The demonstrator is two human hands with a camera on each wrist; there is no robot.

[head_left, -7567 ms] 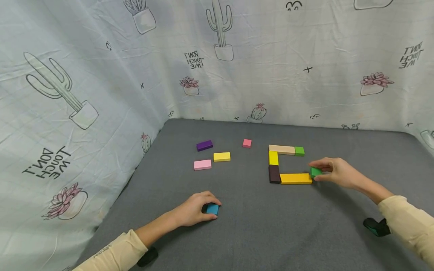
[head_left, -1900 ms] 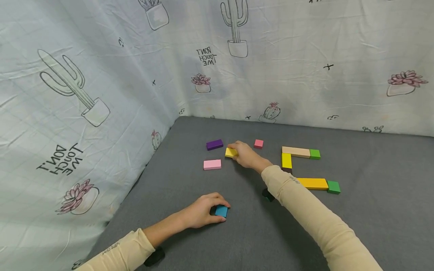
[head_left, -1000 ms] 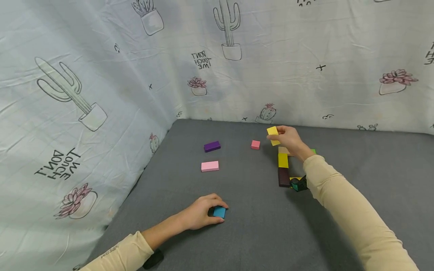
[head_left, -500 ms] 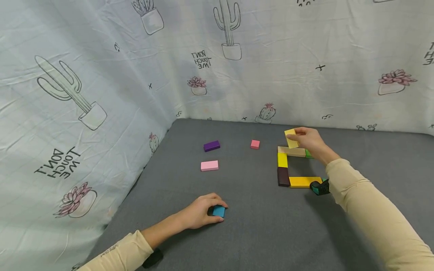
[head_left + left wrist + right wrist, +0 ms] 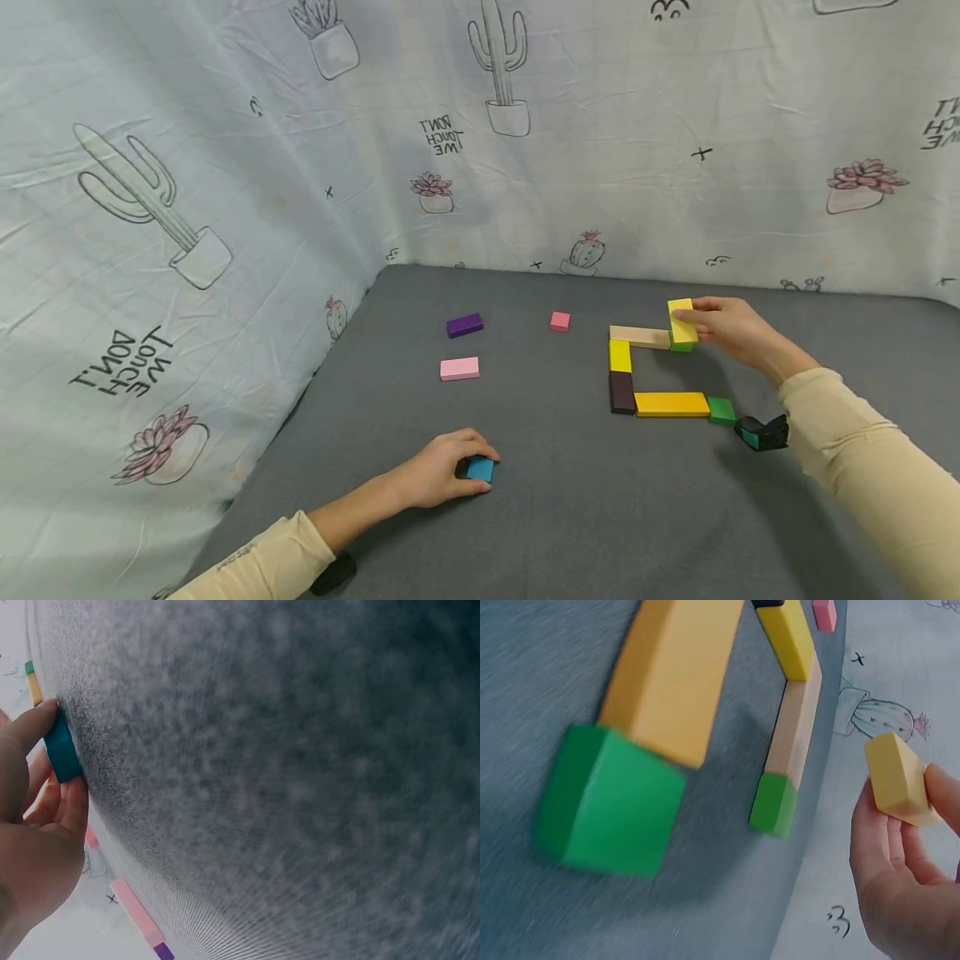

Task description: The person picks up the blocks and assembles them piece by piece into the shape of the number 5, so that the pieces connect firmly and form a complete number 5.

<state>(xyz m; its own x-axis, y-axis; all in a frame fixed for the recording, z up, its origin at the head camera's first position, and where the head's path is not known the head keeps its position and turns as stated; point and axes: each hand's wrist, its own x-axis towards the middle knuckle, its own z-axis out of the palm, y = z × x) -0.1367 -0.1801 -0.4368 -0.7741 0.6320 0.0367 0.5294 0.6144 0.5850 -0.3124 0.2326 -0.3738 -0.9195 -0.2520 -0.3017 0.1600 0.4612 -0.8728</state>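
My right hand [image 5: 742,333] pinches a pale yellow block [image 5: 682,320] between thumb and fingers. In the right wrist view this yellow block [image 5: 896,780] is held up, apart from the blocks below. In the head view it overlaps the light green block [image 5: 682,346] at the end of the tan block [image 5: 639,337]. My left hand [image 5: 431,471] grips a blue block [image 5: 481,469] at the near middle of the table; the left wrist view shows the blue block [image 5: 63,750] between thumb and fingers.
A bright yellow block [image 5: 620,356], a dark brown block [image 5: 622,392], an orange-yellow block [image 5: 671,405] and a green block [image 5: 722,410] continue the C-shaped row. Purple [image 5: 465,325], light pink [image 5: 459,368] and small coral [image 5: 559,322] blocks lie to the left. A printed curtain [image 5: 600,167] hangs behind.
The green block was set at the orange-yellow block's end. My right hand then picked up the pale yellow block at left and carried it right. My left hand stays on the blue block.
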